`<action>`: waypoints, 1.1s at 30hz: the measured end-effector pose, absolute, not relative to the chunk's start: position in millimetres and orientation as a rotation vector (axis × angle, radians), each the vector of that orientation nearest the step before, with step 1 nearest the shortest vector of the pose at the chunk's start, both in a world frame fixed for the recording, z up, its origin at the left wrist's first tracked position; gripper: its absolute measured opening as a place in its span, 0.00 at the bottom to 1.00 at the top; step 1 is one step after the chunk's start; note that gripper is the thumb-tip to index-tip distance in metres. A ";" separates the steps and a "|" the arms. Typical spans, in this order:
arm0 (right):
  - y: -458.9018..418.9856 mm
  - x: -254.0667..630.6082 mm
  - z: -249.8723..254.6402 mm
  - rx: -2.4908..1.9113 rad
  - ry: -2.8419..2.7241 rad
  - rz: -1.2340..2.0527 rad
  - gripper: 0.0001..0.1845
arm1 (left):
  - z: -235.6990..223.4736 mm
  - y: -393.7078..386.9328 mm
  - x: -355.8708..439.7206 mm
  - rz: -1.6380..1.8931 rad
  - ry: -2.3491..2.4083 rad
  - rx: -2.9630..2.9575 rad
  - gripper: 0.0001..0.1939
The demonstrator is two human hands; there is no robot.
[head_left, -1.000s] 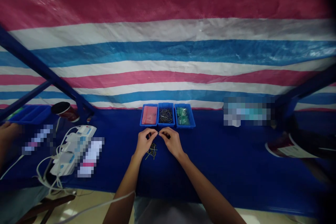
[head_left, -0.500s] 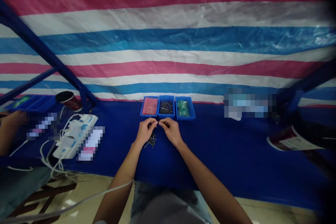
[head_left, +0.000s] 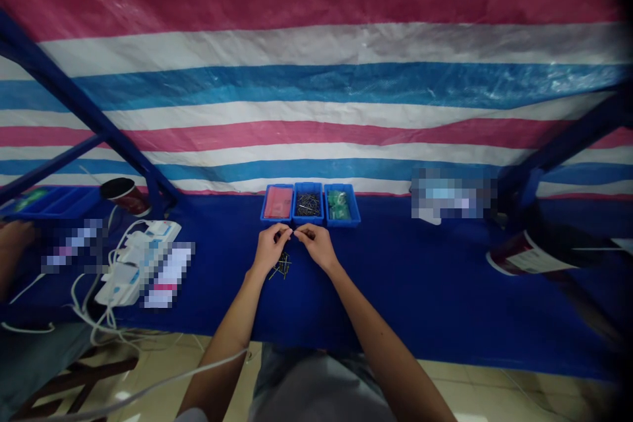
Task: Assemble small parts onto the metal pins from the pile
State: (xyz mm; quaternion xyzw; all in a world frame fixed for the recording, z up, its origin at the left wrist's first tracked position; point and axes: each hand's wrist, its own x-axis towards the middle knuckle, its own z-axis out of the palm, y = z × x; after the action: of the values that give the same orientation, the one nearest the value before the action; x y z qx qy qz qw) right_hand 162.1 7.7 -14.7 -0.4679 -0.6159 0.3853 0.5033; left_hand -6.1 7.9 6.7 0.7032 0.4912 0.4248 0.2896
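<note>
My left hand point(head_left: 271, 245) and my right hand point(head_left: 314, 242) meet nearly fingertip to fingertip over the table, just in front of three small blue bins. Both are closed in a pinch; whatever sits between the fingertips is too small to make out. Beneath and beside my left hand lies a loose pile of screws point(head_left: 281, 267). The left bin holds flat pink pieces point(head_left: 278, 203), the middle one dark screws point(head_left: 308, 205), and the right one green packets point(head_left: 339, 205).
On the left are a white power strip point(head_left: 138, 264) with tangled cables, a dark red cup point(head_left: 125, 196) and a blue divided tray point(head_left: 74, 201). Another person's hand point(head_left: 14, 244) shows at the far left. A larger dark red cup point(head_left: 527, 254) lies on the right. Blue frame bars point(head_left: 99, 112) slant overhead.
The view has shifted slightly, so the scene sits a little further left. My hands stay together in front of the bins, with only small finger movement.
</note>
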 end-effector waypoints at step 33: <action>1.8 161.1 -8.2 -1.151 -1.584 0.864 0.10 | 5.8 9.4 -7.1 1.116 1.282 2.000 0.13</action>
State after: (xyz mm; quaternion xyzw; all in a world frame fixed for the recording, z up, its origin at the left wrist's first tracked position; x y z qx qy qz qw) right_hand 161.1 1.8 -8.2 -0.4720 -0.6491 0.3542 0.4801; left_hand -7.1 9.4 5.8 0.7368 0.4721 0.4110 0.2557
